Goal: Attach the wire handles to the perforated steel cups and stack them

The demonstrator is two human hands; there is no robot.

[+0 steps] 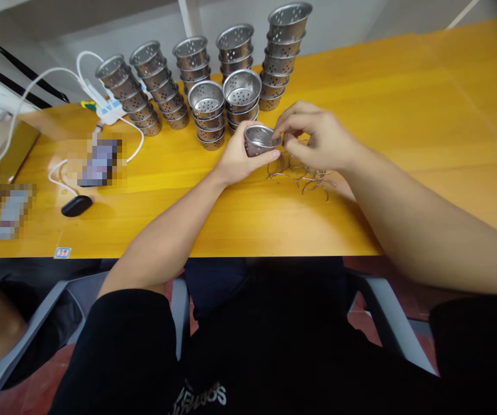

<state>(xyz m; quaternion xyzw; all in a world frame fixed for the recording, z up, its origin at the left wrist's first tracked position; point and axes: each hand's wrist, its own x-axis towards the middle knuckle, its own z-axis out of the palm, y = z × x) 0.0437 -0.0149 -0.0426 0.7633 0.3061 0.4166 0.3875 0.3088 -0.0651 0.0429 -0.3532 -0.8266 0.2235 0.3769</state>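
Note:
My left hand (236, 157) is wrapped round a small perforated metal cup (258, 138), holding it just above the yellow table (403, 115). My right hand (313, 137) is at the cup's rim, fingers pinched together on something thin that I cannot make out. Just below and to the right of both hands lies a loose pile of thin wire handles (304, 173) on the table.
Several stacks of the same metal cups (207, 112) stand behind the hands, along the far edge. At the left lie a white power strip (105, 106) with cables, a black mouse-like object (76, 205) and blurred devices. Chair arms show below the table edge.

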